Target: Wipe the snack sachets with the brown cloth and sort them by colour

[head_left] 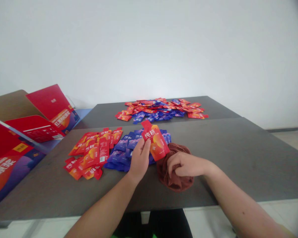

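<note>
My left hand is closed on a red and orange pouch, held up tilted with its printed front showing. Beside it, my right hand has its fingers curled into a crumpled brown cloth lying on the table. Behind and partly under my left hand is a pile of blue-purple pouches, some of them hidden by the hand and the raised pouch. To the left of that lies a pile of red pouches like the one I hold.
A large mixed heap of red and blue pouches lies at the far end of the dark grey table. Open printed cartons stand on the left, one red carton behind a nearer carton. A white wall rises behind the table.
</note>
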Motion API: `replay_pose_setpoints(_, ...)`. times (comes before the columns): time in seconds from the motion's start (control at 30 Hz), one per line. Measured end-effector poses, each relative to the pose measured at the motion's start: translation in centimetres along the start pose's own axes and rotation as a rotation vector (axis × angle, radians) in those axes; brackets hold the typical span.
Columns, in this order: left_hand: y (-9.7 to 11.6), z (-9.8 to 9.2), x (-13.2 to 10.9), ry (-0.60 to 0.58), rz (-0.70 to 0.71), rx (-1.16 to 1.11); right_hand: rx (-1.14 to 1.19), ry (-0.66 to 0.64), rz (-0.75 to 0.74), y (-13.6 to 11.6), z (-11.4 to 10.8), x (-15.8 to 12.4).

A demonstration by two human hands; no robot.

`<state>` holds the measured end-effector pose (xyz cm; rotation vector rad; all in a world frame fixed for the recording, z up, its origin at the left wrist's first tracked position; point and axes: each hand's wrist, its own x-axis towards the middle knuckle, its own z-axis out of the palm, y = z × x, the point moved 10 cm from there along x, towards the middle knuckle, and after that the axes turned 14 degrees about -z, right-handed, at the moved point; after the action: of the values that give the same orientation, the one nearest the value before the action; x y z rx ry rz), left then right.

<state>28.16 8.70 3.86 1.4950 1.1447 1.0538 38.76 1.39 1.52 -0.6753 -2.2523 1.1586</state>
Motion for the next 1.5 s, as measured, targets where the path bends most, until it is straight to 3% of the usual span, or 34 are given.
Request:
replay_pose_setpoints(0.07,-0.7,0.3,0.2,-0.023,-0.034,-0.096,0.095,0.011,0.052,0.5,-0.8,-1.1)
replay_pose_setpoints(0.13,-1.5,1.1,0.4,-0.079,-0.083,-0.209,0.192,0.144,0.037,0.5,-2.7,-2.0)
replay_pose_setpoints(0.23,-2.8,1.9,0.4,-0.134,-0.181,-0.412,0.344,0.577,-0.037,1.1,-7.1,-3.9)
replay_pose_setpoints(0.33,-3.2,0.6,0.0,-0.107,-0.235,-0.493,0.46,1.017,-0.09,2.7,-10.3,-6.7)
replay_pose_setpoints(0.43,-2.6,-3.9,-0.2,-0.012,-0.175,-0.358,0.495,1.197,-0.067,4.2,-11.1,-7.8)
replay_pose_setpoints(0.53,-1.6,-11.2,0.8,0.203,-0.051,-0.059,0.53,1.169,-0.04,4.7,-10.5,-7.0)
replay_pose_setpoints(0.63,-1.1,-18.1,2.9,0.432,-0.057,0.325,0.556,1.102,-0.025,4.6,-9.7,-6.0)
replay_pose_setpoints(0.7,-1.5,-20.6,4.7,0.44,-0.121,0.577,0.557,1.091,-0.024,4.6,-9.5,-5.9)
replay_pose_setpoints(0.8,-2.5,-21.9,6.5,0.368,-0.18,0.782,0.524,1.061,-0.02,4.6,-9.4,-5.9)
replay_pose_setpoints(1.03,-5.2,-21.3,7.0,0.314,-0.259,1.145,0.386,1.049,0.005,5.1,-10.1,-6.4)
replay_pose_setpoints(1.17,-3.1,-20.0,5.8,0.374,-0.188,1.249,0.442,1.067,-0.001,5.2,-10.0,-6.4)
replay_pose_setpoints(1.27,0.4,-16.0,3.7,0.363,0.062,1.257,0.483,1.047,-0.028,4.7,-9.7,-6.0)
replay_pose_setpoints(1.33,2.3,-12.2,1.6,0.271,0.225,1.155,0.486,1.033,-0.032,4.5,-9.6,-5.8)
replay_pose_setpoints(1.5,3.8,-1.5,-4.0,-0.172,0.461,0.791,0.357,0.966,0.047,4.7,-9.4,-5.4)
